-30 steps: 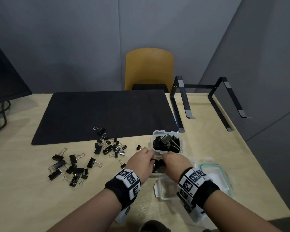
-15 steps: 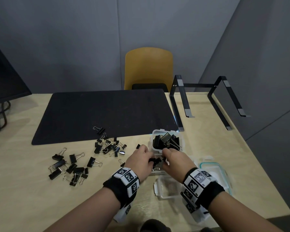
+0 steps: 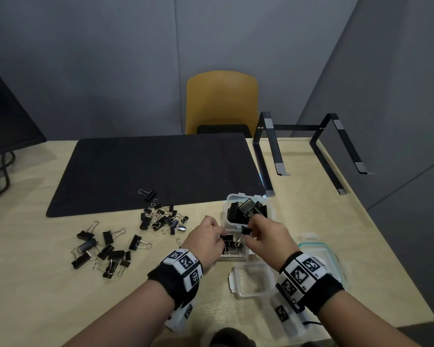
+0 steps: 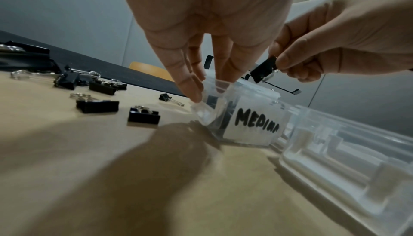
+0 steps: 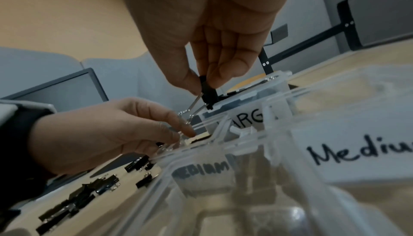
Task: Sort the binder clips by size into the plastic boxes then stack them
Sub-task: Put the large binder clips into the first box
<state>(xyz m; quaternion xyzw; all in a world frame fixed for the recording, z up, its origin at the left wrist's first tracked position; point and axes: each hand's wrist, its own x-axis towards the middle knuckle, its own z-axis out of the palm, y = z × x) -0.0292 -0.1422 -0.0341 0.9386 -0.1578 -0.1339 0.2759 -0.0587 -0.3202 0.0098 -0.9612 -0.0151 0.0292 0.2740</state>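
Note:
My right hand (image 3: 248, 227) pinches a black binder clip (image 3: 246, 230) just above the clear box labelled Medium (image 3: 236, 256), near the box of large clips (image 3: 229, 196). In the right wrist view, my right hand (image 5: 205, 82) has thumb and finger on the clip's body (image 5: 209, 93), and its wire handles hang down. My left hand (image 3: 219, 237) grips the medium box's left rim. The left wrist view shows my left hand's fingertips (image 4: 196, 91) straddling that box's wall (image 4: 250, 121). Loose clips lie in two heaps, medium (image 3: 103, 249) and small (image 3: 163, 219).
An empty clear box (image 3: 236, 284) and a teal-rimmed lid (image 3: 333, 256) sit close in front of me on the right. A black mat (image 3: 156, 171), a laptop stand (image 3: 308, 151), a monitor (image 3: 8, 121) and a yellow chair (image 3: 221, 101) lie beyond.
My right hand has risen out of the medium box with a clip pinched, moving towards the large box. My left hand has stayed at the medium box's rim.

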